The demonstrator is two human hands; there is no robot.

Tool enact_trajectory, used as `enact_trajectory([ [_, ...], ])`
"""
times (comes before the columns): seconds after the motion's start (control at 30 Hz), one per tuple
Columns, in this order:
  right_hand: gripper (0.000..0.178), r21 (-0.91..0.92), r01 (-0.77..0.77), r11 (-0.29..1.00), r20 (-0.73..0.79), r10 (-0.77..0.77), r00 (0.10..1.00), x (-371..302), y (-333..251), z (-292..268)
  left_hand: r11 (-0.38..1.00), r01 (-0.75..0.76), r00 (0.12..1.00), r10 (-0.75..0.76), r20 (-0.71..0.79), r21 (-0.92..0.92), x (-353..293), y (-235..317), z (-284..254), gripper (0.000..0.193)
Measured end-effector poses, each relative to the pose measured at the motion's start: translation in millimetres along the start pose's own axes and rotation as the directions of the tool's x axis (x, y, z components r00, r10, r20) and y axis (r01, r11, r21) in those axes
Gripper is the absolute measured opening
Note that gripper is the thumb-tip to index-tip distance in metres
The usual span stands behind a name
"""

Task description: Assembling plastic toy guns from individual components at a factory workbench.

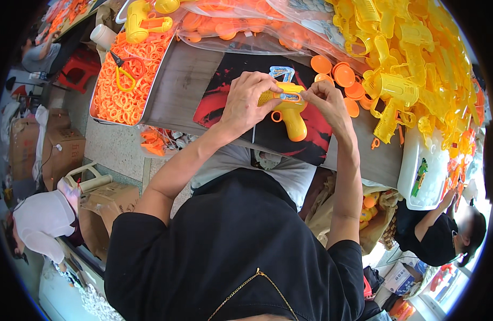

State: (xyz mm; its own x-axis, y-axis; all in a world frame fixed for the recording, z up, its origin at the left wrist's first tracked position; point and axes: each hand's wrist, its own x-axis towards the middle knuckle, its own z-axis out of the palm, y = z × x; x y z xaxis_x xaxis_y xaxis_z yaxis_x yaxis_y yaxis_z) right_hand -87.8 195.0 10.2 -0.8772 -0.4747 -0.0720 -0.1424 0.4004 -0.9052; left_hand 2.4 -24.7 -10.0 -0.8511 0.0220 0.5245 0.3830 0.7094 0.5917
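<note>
A yellow toy gun (294, 124) with an orange trigger (277, 115) is held over the black-and-red mat (236, 75), its grip pointing toward me. My left hand (245, 101) is closed on the gun's left end, thumb and fingertips at its side. Along that side lies a small blue printed sticker (291, 97). Thumb and finger of my right hand (330, 104) pinch at the sticker's right end; the exact contact is partly hidden. Just beyond the gun is a blue-and-white sticker sheet (282, 73).
Orange rings fill a tray (145, 109) at left, with red-and-yellow-handled snips (128, 72) on top. Orange discs (344, 75) lie right of the mat. Yellow gun shells (399, 88) are heaped at far right, above a white bin (417, 184). Other people sit at both sides.
</note>
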Motion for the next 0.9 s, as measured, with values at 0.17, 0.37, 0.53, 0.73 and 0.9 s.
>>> enact_trajectory([
  [0.17,0.022,-0.175,0.122,0.977,-0.004,-0.125,0.992,-5.2,-4.4,2.4,0.998,0.058,0.998,-0.058,-0.029,-0.01,-4.1,3.2,2.9,0.026],
  [0.37,0.029,-0.512,0.464,0.723,0.063,-0.507,0.86,-30.0,-20.6,8.1,0.997,0.07,0.996,-0.072,-0.046,-0.038,-5.9,2.7,3.1,0.025],
  [0.53,0.037,-0.484,0.554,0.677,0.097,-0.588,0.803,-32.9,-12.1,29.9,0.999,0.045,0.996,-0.045,-0.079,-0.007,-4.9,-0.1,8.6,0.027],
  [0.73,0.032,0.101,0.197,0.975,-0.195,-0.174,0.965,-23.5,4.0,23.4,0.998,0.058,0.997,-0.059,-0.049,-0.017,-5.9,4.6,4.6,0.026],
  [0.9,0.037,0.28,-0.051,0.959,0.028,0.045,0.999,-11.9,3.6,20.9,0.998,0.059,0.997,-0.06,-0.053,-0.014,-6.6,3.4,3.8,0.027],
])
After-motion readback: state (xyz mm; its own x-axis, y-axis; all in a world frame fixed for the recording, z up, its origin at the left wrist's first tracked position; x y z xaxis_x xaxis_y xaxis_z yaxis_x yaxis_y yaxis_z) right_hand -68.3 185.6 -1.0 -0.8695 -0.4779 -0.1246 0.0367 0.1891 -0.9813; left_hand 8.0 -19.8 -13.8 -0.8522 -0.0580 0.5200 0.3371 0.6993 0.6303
